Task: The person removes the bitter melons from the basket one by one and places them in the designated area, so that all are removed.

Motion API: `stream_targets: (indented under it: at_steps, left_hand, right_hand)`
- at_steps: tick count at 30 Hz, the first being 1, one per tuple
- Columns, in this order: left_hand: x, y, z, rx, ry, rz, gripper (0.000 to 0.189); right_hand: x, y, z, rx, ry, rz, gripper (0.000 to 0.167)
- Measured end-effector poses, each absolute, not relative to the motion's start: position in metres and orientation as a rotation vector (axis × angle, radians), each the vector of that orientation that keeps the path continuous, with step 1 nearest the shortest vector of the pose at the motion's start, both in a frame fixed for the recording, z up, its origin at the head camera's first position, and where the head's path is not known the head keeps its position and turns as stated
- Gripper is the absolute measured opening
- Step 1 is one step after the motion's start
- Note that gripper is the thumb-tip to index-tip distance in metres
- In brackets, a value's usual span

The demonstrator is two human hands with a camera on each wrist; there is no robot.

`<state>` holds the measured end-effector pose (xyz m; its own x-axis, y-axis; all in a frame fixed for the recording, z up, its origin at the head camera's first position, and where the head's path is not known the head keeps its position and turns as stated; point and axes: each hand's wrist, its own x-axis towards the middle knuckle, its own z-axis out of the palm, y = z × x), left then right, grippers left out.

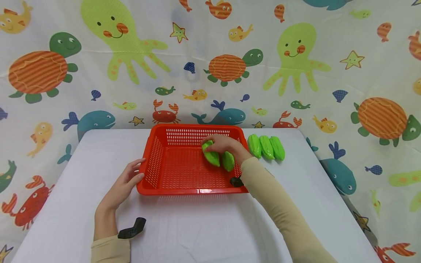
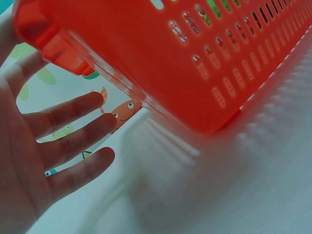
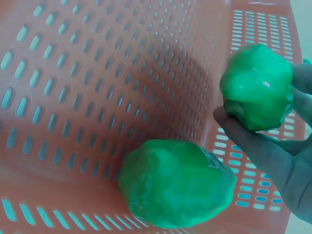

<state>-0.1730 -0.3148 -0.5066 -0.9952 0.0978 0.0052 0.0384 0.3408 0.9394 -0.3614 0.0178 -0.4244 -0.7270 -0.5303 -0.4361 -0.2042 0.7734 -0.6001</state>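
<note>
My right hand (image 1: 219, 143) pinches a glossy, ridged, oblong green fruit (image 1: 211, 154) between thumb and fingers, inside the right half of a red plastic basket (image 1: 194, 191). In the right wrist view the held fruit (image 3: 257, 87) appears raised above the basket floor. A second green fruit (image 1: 228, 161) lies in the basket close to its right wall. My left hand (image 1: 125, 182) is at the basket's left side, fingers spread and loosely extended, some of them at the rim. The left wrist view shows this hand (image 2: 53, 141) with nothing in its palm.
Three more green fruits (image 1: 266, 147) lie side by side on the white table (image 1: 184, 230), just outside the basket's right wall. A curtain (image 1: 204, 33) printed with sea animals hangs behind the table. Black wrist mounts (image 1: 132, 228) sit on both forearms.
</note>
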Motion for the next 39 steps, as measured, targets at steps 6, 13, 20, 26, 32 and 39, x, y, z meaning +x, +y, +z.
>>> stream_targets:
  at_steps: [6,13,20,26,32,39]
  left_hand:
    - [-0.173,-0.315,-0.506,0.126,2.53,1.771,0.057]
    - [-0.173,-0.315,-0.505,0.132,2.521,1.782,0.058]
    - [-0.175,-0.316,-0.505,0.118,2.513,1.78,0.058]
    - [-0.175,-0.317,-0.503,0.114,2.501,1.784,0.058]
    - [-0.176,-0.318,-0.503,0.121,2.497,1.786,0.059]
    - [-0.179,-0.32,-0.506,0.114,2.493,1.781,0.058]
  right_hand:
    - [-0.365,0.022,-0.419,-0.544,2.358,-0.776,0.042]
    - [-0.365,0.027,-0.407,-0.602,2.387,-0.888,0.044]
    - [-0.355,0.031,-0.386,-0.705,2.462,-0.888,0.042]
    - [-0.344,0.033,-0.369,-0.763,2.553,-0.847,0.039]
    - [-0.334,0.039,-0.357,-0.755,2.599,-0.856,0.039]
    - [-0.326,0.058,-0.352,-0.774,2.617,-0.871,0.04]
